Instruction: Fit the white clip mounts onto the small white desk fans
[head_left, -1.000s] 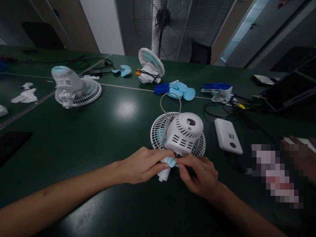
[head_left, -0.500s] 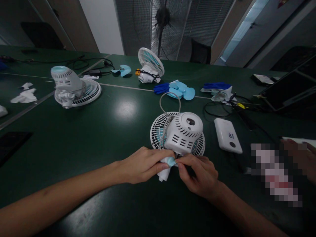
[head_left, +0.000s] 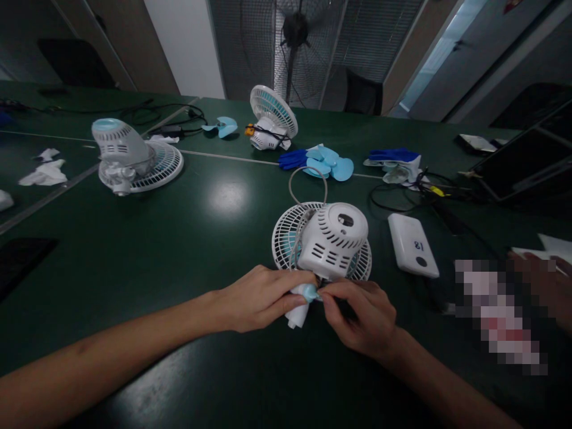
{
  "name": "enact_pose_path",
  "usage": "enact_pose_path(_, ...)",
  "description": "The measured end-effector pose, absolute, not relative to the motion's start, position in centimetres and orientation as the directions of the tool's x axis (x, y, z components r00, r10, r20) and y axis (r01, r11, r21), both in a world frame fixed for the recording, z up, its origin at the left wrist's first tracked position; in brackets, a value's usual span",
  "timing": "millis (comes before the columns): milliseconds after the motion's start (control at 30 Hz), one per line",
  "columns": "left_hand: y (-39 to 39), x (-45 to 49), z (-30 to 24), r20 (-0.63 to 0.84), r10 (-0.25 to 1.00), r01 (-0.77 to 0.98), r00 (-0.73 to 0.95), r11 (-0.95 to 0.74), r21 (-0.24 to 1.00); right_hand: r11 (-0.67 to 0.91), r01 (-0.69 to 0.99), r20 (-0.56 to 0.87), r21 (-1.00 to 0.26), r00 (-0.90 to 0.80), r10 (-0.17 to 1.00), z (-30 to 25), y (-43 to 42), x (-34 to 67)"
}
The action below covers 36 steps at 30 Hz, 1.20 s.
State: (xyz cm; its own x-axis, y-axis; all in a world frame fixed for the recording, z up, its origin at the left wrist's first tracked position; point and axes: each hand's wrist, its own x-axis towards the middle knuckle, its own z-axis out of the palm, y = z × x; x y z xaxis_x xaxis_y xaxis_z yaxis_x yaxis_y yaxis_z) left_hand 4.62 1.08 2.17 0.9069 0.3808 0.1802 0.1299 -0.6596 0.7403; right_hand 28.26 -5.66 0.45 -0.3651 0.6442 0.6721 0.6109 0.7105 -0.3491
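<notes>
In front of me a small white fan [head_left: 333, 238] lies grille-down on the green table, its vented motor housing facing up. A pale blue blade shows through the grille. At its near side, my left hand [head_left: 263, 301] is closed on the fan's white stem with a light blue knob [head_left: 309, 292]. The thumb and forefinger of my right hand [head_left: 360, 313] are pinched at the knob's tip. Whatever small piece lies between those fingertips is too hidden to name. A thin grey cable [head_left: 308, 170] loops up behind the housing.
Another fan [head_left: 127, 158] lies at left, and a third [head_left: 272, 119] stands farther back. Blue fan blades [head_left: 328, 162] and blue gloves [head_left: 292, 159] lie mid-table. To the right are a white power bank [head_left: 413, 245] and another person's hand [head_left: 543, 286].
My hands stay at the knob with barely any movement. At the right edge, white paper-like sheets by the other person's hand have shifted.
</notes>
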Motion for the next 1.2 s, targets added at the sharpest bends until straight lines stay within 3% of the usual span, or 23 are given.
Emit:
enact_pose_path(300, 1.16, 4.46, 2.2, 0.173, 0.394, 0.139, 0.903, -0.648, 0.749, 0.746, 0.571, 0.63, -0.343, -0.449, 0.634, 0.4, -5.64, 28.38)
enact_pose_path(467, 1.17, 4.4, 2.11, 0.175, 0.394, 0.138, 0.902, -0.649, 0.748, 0.754, 0.55, 0.666, -0.359, -0.416, 0.62, 0.3, -5.9, 28.3)
enact_pose_path(600, 1.15, 4.44, 2.13, 0.169, 0.395, 0.145, 0.903, -0.65, 0.746, 0.802, 0.533, 0.71, -0.271, -0.452, 0.54, 0.21, -5.94, 28.57)
enact_pose_path(733, 1.09, 4.48, 2.08, 0.165, 0.402, 0.153, 0.901, -0.647, 0.747, 0.81, 0.555, 0.647, -0.189, -0.55, 0.528, -0.15, -5.96, 28.86)
enact_pose_path(1200, 1.06, 4.45, 2.0, 0.173, 0.409, 0.146, 0.896, -0.639, 0.755, 0.768, 0.619, 0.648, -0.168, -0.518, 0.559, 0.27, -5.83, 28.55)
